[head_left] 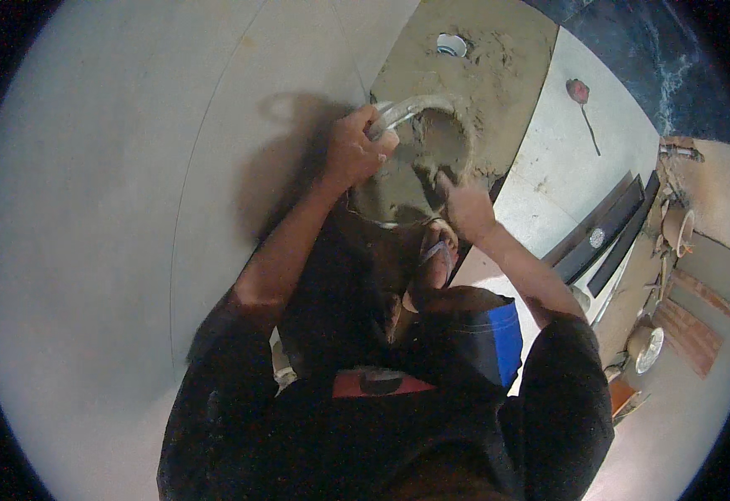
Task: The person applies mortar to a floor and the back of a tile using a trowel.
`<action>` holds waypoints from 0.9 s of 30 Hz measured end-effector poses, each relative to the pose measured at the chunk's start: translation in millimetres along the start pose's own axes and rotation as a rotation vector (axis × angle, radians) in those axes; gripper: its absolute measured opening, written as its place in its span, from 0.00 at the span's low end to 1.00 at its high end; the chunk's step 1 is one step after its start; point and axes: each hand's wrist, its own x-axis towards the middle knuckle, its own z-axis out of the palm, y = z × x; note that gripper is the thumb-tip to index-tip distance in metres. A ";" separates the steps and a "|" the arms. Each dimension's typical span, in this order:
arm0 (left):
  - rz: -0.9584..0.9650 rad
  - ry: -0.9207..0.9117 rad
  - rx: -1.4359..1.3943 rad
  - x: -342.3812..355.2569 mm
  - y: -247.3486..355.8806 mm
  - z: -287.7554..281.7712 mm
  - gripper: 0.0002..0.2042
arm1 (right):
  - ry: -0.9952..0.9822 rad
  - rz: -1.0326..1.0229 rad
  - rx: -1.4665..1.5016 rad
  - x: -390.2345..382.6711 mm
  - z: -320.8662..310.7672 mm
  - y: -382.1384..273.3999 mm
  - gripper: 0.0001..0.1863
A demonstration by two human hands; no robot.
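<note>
My left hand [357, 150] is closed round the rim of a round pan [419, 103], which is tilted over a patch of wet mortar. Grey-brown mortar [382, 190] lies inside the pan. At the pan's right side is my right hand [469, 209], its fingers curled and a little blurred. Something dark shows by its fingertips, too unclear to name. Just below the pan, my foot in a strapped sandal [438, 259] shows between my arms.
Spread mortar [499, 75] surrounds a white pipe opening [451, 45]. Pale tile [540, 167] bears a rose shape [579, 93]. Dark strips [599, 234], a bowl [678, 230], a white-filled container [647, 349] and reddish boards [686, 334] lie right. A pale wall-like surface [114, 209] runs along the left.
</note>
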 end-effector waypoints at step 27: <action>-0.009 -0.007 -0.056 -1.7 3.8 -0.7 0.12 | 0.134 0.045 -0.038 -8.3 -5.6 -24.7 0.29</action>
